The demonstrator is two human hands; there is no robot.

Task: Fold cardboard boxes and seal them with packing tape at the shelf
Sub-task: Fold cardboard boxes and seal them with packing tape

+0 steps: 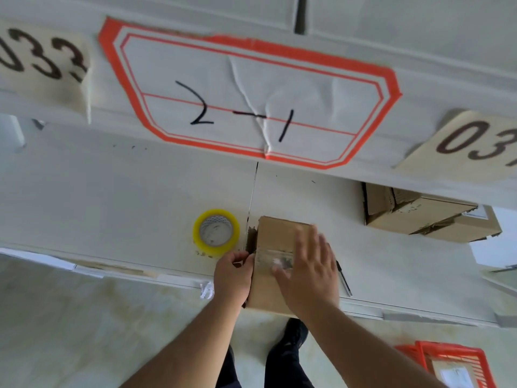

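Observation:
A small brown cardboard box (275,236) sits at the front edge of the white shelf (126,197), with a strip of clear tape (275,260) across its top. My left hand (232,275) grips the box's left side, fingers curled at the tape's end. My right hand (310,264) lies flat on the box top with straight fingers, pressing on the tape; it is blurred. A yellow roll of packing tape (216,232) lies flat on the shelf just left of the box.
A stack of folded cardboard boxes (425,219) stands at the back right of the shelf. A black pen (344,278) lies right of the box. An orange basket (453,362) sits on the floor at lower right. A labelled upper shelf edge (251,99) hangs overhead.

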